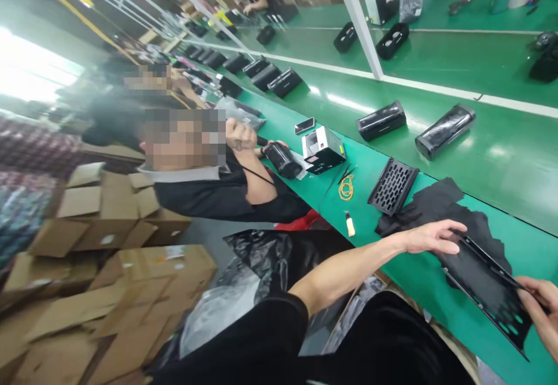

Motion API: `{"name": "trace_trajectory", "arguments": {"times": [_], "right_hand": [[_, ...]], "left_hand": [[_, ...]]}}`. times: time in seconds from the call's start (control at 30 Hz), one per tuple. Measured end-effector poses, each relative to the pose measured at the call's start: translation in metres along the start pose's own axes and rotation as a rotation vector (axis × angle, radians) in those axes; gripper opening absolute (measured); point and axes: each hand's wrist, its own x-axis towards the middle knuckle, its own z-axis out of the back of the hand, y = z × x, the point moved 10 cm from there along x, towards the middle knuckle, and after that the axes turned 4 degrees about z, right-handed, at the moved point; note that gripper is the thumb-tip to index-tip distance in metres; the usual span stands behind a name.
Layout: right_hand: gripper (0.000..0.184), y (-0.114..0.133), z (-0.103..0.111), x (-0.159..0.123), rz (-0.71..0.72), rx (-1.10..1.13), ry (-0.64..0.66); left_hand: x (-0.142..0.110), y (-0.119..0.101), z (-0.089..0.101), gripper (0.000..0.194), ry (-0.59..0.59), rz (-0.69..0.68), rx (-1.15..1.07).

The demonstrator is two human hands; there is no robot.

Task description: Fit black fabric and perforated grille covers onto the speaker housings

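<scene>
A black perforated plastic grille shell (488, 292) lies at a slant at the lower right, its inner side up and its holes showing at the near end. Dark sheet material seems to cover part of its inside. My right hand (538, 306) grips the near end of the shell, thumb on top. My left hand (436, 238) is at the far end, fingers stretched and apart; whether its fingertips touch the shell I cannot tell. Under and behind it lie black cloth-like sheets (440, 199). A second grille shell (392, 187) stands beside them.
On the green bench are a small yellow-white bottle (350, 225), yellow cord (346, 188), a white-and-black box device (323, 149) and a phone (304, 125). Black cylindrical units (445, 131) sit on the green belt. A co-worker (209, 181) sits at left, near cardboard boxes (152, 280).
</scene>
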Motion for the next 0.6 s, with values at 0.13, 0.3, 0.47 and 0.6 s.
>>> {"name": "trace_trajectory", "arguments": {"times": [0.13,0.3,0.47,0.6], "right_hand": [[0.055,0.018,0.004,0.008,-0.137,0.220,0.020],[0.093,0.013,0.001,-0.017,-0.512,0.544,-0.231],[0.068,0.036,-0.036,-0.030,-0.611,0.776,-0.139],[0.066,0.041,-0.030,-0.037,-0.595,0.809,-0.173]], "left_hand": [[-0.002,-0.010,-0.017,0.054,-0.031,-0.022,-0.091],[-0.018,-0.019,-0.005,0.056,-0.216,-0.109,-0.233],[-0.025,-0.018,-0.005,0.060,-0.229,-0.110,-0.165],[-0.029,-0.012,-0.007,0.058,-0.220,-0.077,-0.218]]}}
